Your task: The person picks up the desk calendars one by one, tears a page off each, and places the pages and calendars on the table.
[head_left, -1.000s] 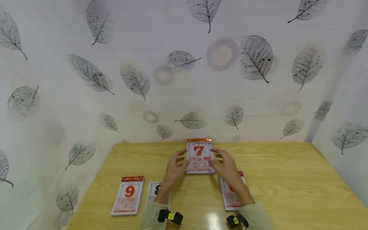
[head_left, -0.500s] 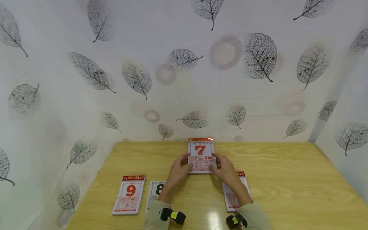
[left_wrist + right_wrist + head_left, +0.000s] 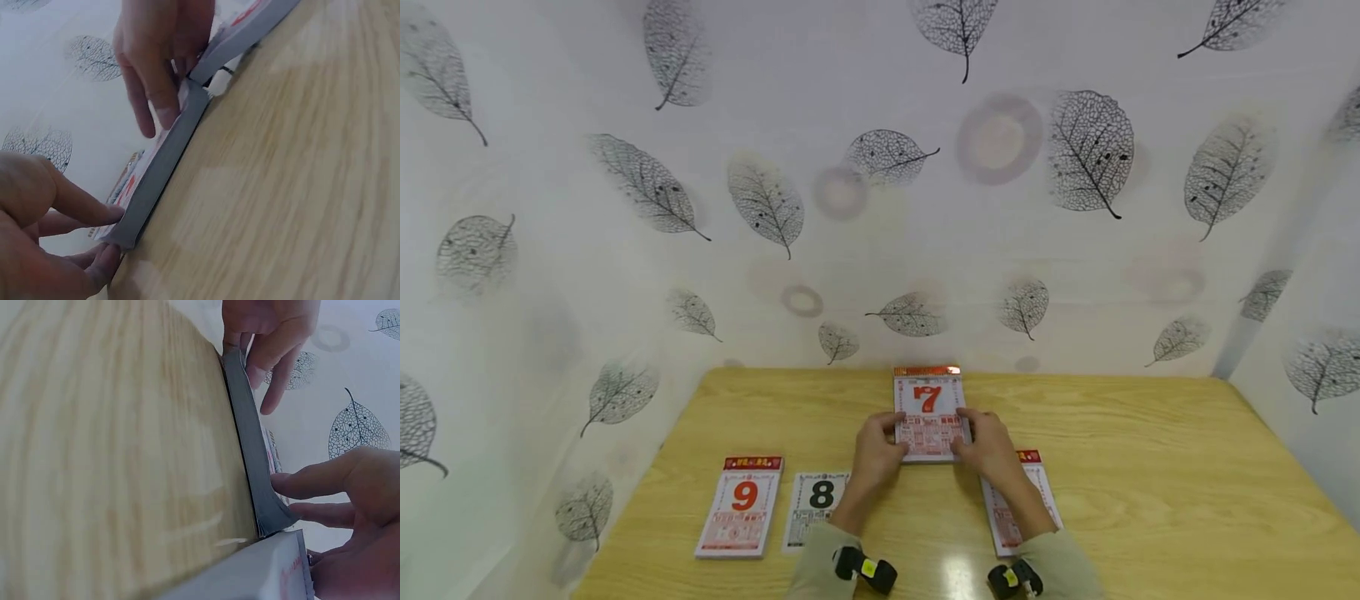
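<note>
A tear-off calendar pad with a large red 7 (image 3: 928, 400) lies near the table's back edge in the head view. My left hand (image 3: 876, 458) holds its left side near the front corner; my right hand (image 3: 992, 454) holds the right side. In the left wrist view, the left thumb and fingers pinch one corner of the pad's thick grey edge (image 3: 165, 165). The right wrist view has the right hand (image 3: 359, 512) gripping the opposite corner, where the pad's edge (image 3: 250, 431) bends up slightly.
To the left lie a calendar pad with a red 9 (image 3: 741, 508) and one with a black 8 (image 3: 812, 496), partly behind the left forearm. Another pad (image 3: 1000, 521) sits under the right forearm, its number hidden. A leaf-patterned curtain (image 3: 895, 233) hangs behind the wooden table (image 3: 1135, 475).
Both hands have closed onto the sides of the 7 calendar pad and slid toward its front corners. The pad has shifted slightly toward me.
</note>
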A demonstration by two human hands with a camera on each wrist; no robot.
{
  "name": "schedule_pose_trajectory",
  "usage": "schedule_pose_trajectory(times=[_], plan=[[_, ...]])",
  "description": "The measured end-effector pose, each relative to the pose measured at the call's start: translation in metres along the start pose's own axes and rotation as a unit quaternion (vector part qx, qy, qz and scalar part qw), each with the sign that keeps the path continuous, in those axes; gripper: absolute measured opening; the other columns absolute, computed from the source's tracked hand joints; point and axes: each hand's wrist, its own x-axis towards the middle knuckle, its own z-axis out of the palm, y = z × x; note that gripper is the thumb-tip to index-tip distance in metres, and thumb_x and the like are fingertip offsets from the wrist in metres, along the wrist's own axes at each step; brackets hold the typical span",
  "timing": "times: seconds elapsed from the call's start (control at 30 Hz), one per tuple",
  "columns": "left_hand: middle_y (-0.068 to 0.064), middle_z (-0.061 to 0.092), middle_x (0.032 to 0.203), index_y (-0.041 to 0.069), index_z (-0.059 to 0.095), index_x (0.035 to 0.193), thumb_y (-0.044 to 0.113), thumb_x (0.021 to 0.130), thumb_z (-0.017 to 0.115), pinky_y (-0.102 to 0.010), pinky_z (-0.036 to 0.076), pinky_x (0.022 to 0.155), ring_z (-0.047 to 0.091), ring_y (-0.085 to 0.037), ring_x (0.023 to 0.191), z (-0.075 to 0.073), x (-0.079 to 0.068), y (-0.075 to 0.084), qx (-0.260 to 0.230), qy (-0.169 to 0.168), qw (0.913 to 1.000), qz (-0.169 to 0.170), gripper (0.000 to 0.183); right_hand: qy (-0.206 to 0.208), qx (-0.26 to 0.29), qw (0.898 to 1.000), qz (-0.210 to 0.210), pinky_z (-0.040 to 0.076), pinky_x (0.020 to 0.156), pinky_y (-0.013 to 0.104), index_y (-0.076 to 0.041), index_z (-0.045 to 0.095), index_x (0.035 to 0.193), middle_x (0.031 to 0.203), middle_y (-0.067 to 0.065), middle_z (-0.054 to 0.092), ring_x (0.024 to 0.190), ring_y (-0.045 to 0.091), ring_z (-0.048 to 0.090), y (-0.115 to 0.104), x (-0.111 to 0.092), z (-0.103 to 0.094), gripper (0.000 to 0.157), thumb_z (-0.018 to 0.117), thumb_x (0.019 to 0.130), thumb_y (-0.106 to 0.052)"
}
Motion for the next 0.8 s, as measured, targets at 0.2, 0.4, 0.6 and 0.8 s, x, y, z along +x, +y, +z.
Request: schedule_pose_trajectory(times=[0.2,0.4,0.6,0.8], plan=[[-0.027,0.054,0.137,-0.008,0.063,0.131,-0.024,0.071,0.066,-0.039,0.057,0.097,0.062,-0.04,0.117,0.0065,-0.0008,0.0055,-0.003,0.018,0.9997,-0.018,0.062,0.006,0.021,1.0,0.003,0.05,0.098,0.059,0.009,0.063,0.132,0.123,0.034,0.058,0.114,0.047,0.058,0.0011,0.0003,-0.0009,0.054,0.073,0.08,0.001],[-0.029,0.054,0.14,-0.007,0.061,0.134,-0.027,0.068,0.064,-0.037,0.057,0.096,0.062,-0.042,0.121,0.0064,0.0011,0.0046,-0.051,0.008,0.9979,-0.04,0.069,0.004,0.036,0.999,0.01,0.048,0.102,0.059,0.009,0.063,0.132,0.128,0.033,0.056,0.118,0.049,0.057,0.0043,0.0005,-0.0003,0.054,0.072,0.078,0.003],[-0.026,0.055,0.142,-0.003,0.059,0.138,-0.026,0.07,0.063,-0.036,0.059,0.092,0.062,-0.038,0.12,0.0064,-0.0002,0.0031,-0.071,-0.009,0.9958,-0.057,0.072,0.006,0.036,0.999,0.017,0.044,0.107,0.061,0.006,0.065,0.131,0.132,0.031,0.055,0.124,0.052,0.052,0.0018,-0.0009,-0.0006,0.054,0.072,0.077,0.005],[-0.027,0.043,0.145,-0.008,0.063,0.131,-0.031,0.061,0.053,-0.044,0.054,0.102,0.055,-0.046,0.126,0.0113,-0.0025,0.0066,-0.103,0.027,0.994,-0.026,0.075,0.004,0.07,0.997,0.037,0.052,0.1,0.054,0.006,0.063,0.134,0.131,0.029,0.056,0.115,0.044,0.059,0.0013,-0.0002,-0.0002,0.06,0.073,0.076,0.008]])
